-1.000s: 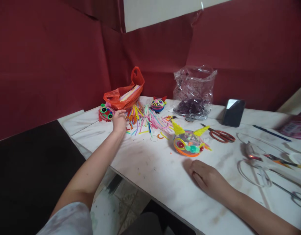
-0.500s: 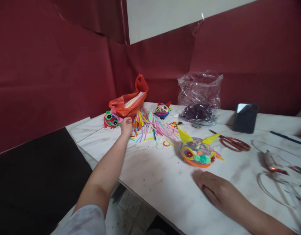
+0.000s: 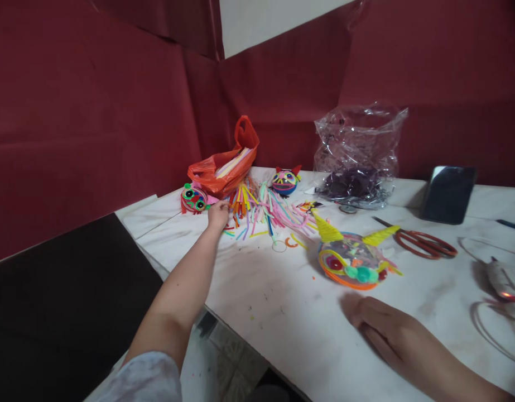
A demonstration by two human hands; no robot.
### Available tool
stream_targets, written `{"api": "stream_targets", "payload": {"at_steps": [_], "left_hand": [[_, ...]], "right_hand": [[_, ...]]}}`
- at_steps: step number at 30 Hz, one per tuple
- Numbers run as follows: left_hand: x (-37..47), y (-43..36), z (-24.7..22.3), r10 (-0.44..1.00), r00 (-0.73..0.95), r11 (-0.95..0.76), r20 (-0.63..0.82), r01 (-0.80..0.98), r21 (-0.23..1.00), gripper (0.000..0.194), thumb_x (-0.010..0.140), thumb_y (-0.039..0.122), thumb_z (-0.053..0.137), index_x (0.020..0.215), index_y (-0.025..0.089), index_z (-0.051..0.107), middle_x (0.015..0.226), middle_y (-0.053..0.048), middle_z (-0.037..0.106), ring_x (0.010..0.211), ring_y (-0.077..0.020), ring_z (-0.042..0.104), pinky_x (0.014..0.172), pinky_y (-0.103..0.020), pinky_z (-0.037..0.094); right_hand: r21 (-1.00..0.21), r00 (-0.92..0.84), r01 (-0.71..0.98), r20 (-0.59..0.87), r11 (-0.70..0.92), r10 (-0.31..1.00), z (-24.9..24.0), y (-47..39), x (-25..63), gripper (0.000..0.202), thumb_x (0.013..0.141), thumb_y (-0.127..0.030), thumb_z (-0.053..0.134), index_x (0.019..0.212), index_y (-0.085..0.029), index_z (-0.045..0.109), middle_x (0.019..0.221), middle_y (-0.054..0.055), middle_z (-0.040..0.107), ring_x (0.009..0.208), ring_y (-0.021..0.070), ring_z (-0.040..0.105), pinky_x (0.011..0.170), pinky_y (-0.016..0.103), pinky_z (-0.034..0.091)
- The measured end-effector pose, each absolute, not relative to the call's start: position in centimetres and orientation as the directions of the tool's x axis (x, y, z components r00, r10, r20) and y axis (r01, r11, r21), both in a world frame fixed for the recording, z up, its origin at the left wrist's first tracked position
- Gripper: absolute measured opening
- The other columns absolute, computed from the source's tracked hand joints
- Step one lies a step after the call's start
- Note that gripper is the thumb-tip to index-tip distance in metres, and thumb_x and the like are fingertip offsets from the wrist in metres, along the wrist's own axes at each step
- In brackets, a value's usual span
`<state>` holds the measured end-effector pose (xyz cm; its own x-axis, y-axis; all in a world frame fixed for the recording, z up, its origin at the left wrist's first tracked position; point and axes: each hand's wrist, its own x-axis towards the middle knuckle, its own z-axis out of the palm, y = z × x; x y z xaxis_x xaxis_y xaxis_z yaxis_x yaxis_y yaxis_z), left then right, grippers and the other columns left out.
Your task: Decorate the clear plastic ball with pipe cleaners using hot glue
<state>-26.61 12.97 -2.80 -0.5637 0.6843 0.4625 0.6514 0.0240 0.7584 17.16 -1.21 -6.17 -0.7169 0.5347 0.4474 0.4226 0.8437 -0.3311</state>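
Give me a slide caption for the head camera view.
Left hand beside colorful craft strips, right hand in front of a yellow-horned decorated ball.

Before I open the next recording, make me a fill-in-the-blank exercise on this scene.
The ball nearest the right hand has horns coloured ____.
In the picture, the phone is to the ____ of the clear bag.
Of strips and scissors, the left hand is closer to the ____.
Decorated balls in view number ____.
Missing words: yellow; right; strips; three.
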Motion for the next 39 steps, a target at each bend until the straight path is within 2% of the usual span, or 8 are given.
{"api": "stream_targets", "payload": {"at_steps": [8, 19, 25, 28, 31, 34, 37, 39], "left_hand": [[-26.1, 13.7, -3.6, 0.704, -0.549, 0.064, 0.450, 0.680, 0.730, 0.020, 0.080, 0.025, 0.054, 0.089, 0.016, 0.069, 0.087, -0.006, 0.072, 0.082, -0.0184, 0.065, 0.079, -0.030, 0.049], [-26.2, 13.5, -3.6, 0.729, -0.488, 0.079, 0.480, 0.756, 0.650, 0.027, 0.076, 0.009, 0.046, 0.084, 0.018, 0.071, 0.085, -0.004, 0.071, 0.084, -0.0180, 0.065, 0.080, -0.030, 0.049], [-23.7, 12.4, -2.6, 0.777, -0.299, -0.012, 0.553, 0.873, 0.488, 0.028, 0.078, 0.015, 0.052, 0.098, 0.021, 0.071, 0.111, -0.007, 0.068, 0.113, -0.0231, 0.055, 0.102, -0.039, 0.038], [-21.8, 12.2, -2.9, 0.862, -0.125, -0.097, 0.491, 0.911, 0.402, 0.023, 0.079, 0.019, 0.055, 0.091, 0.027, 0.073, 0.101, -0.002, 0.071, 0.107, -0.0209, 0.057, 0.100, -0.038, 0.039], [-20.6, 12.1, -3.5, 0.900, -0.085, -0.079, 0.428, 0.933, 0.352, 0.020, 0.080, 0.019, 0.055, 0.084, 0.026, 0.074, 0.095, -0.004, 0.073, 0.103, -0.0254, 0.058, 0.098, -0.045, 0.038], [-20.2, 11.9, -3.6, 0.903, -0.098, -0.046, 0.418, 0.946, 0.321, 0.025, 0.085, 0.024, 0.049, 0.093, 0.025, 0.073, 0.104, -0.007, 0.071, 0.108, -0.0280, 0.055, 0.099, -0.050, 0.035], [-19.8, 11.9, -3.4, 0.906, -0.046, -0.088, 0.421, 0.952, 0.292, 0.027, 0.085, 0.029, 0.052, 0.107, 0.027, 0.069, 0.119, -0.006, 0.065, 0.115, -0.0254, 0.051, 0.102, -0.045, 0.034], [-19.5, 11.9, -3.4, 0.912, -0.015, -0.109, 0.409, 0.955, 0.276, 0.027, 0.084, 0.026, 0.054, 0.106, 0.026, 0.069, 0.118, -0.006, 0.065, 0.114, -0.0247, 0.052, 0.102, -0.043, 0.035]], "right_hand": [[-0.313, -0.741, 0.417, 0.427, 0.854, 0.518, -6.2, -1.2, 17.3, 0.014, 0.090, -0.015, 0.042, 0.084, -0.023, 0.051, 0.081, 0.002, 0.063, 0.071, 0.0145, 0.063, 0.066, 0.025, 0.053], [-0.363, -0.725, 0.412, 0.426, 0.836, 0.542, -5.9, -1.4, 17.0, 0.014, 0.090, -0.013, 0.041, 0.083, -0.023, 0.048, 0.082, 0.002, 0.061, 0.073, 0.0139, 0.062, 0.068, 0.026, 0.051], [-0.381, -0.721, 0.409, 0.422, 0.829, 0.549, -6.0, -1.3, 17.0, 0.014, 0.089, -0.013, 0.042, 0.083, -0.023, 0.049, 0.081, 0.002, 0.061, 0.072, 0.0144, 0.061, 0.067, 0.026, 0.050], [-0.376, -0.730, 0.408, 0.413, 0.832, 0.545, -5.9, -1.3, 17.0, 0.014, 0.090, -0.013, 0.041, 0.083, -0.023, 0.049, 0.082, 0.002, 0.061, 0.073, 0.0145, 0.061, 0.069, 0.027, 0.051], [-0.372, -0.729, 0.413, 0.411, 0.831, 0.547, -5.8, -1.4, 17.0, 0.015, 0.091, -0.014, 0.039, 0.083, -0.023, 0.049, 0.082, 0.003, 0.061, 0.072, 0.0140, 0.060, 0.067, 0.026, 0.051], [-0.364, -0.735, 0.413, 0.408, 0.835, 0.542, -5.6, -1.4, 17.0, 0.016, 0.091, -0.013, 0.039, 0.083, -0.023, 0.048, 0.081, 0.003, 0.060, 0.072, 0.0141, 0.060, 0.067, 0.027, 0.051], [-0.376, -0.732, 0.414, 0.405, 0.829, 0.549, -5.5, -1.5, 16.9, 0.017, 0.091, -0.012, 0.039, 0.083, -0.022, 0.049, 0.082, 0.003, 0.061, 0.072, 0.0143, 0.060, 0.068, 0.027, 0.051], [-0.383, -0.721, 0.412, 0.418, 0.827, 0.553, -5.5, -1.5, 16.8, 0.016, 0.090, -0.013, 0.040, 0.082, -0.023, 0.050, 0.081, 0.003, 0.062, 0.072, 0.0148, 0.061, 0.067, 0.027, 0.051]]}}
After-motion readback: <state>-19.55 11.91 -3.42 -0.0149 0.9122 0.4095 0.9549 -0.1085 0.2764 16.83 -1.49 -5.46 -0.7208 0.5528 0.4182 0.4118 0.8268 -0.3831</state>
